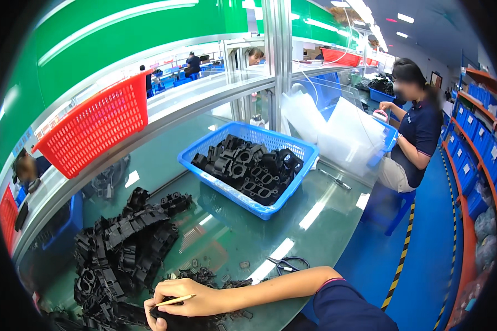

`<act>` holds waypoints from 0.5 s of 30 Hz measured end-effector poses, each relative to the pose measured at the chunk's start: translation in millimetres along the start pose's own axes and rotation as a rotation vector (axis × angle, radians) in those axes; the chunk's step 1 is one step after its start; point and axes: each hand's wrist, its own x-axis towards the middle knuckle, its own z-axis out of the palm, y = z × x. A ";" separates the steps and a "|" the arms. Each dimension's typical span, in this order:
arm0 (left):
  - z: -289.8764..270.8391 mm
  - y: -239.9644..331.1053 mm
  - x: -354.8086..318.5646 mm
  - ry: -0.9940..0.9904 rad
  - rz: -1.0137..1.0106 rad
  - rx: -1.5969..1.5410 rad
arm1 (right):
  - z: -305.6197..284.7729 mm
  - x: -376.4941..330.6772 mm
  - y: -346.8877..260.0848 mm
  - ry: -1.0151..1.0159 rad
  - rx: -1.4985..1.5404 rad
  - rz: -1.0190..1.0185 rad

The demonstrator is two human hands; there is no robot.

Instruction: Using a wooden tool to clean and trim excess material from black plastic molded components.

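Observation:
At the lower edge my right hand (191, 298) is closed around a thin yellowish stick-shaped tool (176, 300). Its tip points left, over a black plastic part (174, 320). Of my left hand (151, 313) only some fingers show, pinched at the left side of that part; the rest is hidden. Just beyond my hands lie small black scraps (199, 274). A large heap of black moulded plastic parts (119, 237) fills the table to the left.
A blue basket (226, 190) of black parts stands mid-table. Black-handled scissors (287, 265) lie near my right forearm. A metal pen-like tool (334, 179) lies right of the basket. A red basket (99, 127) sits on the ledge. A co-worker (417, 127) sits at the right.

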 end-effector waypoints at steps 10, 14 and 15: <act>-8.1 -12.3 6.4 0.020 -0.074 -0.072 | -9.4 9.3 0.7 -0.049 0.059 0.127; -13.9 -15.3 4.1 0.029 -0.118 -0.131 | -14.7 9.7 -4.0 -0.074 0.259 0.309; -10.9 -15.6 3.0 0.036 -0.134 -0.150 | -13.2 7.9 2.0 -0.043 0.273 0.271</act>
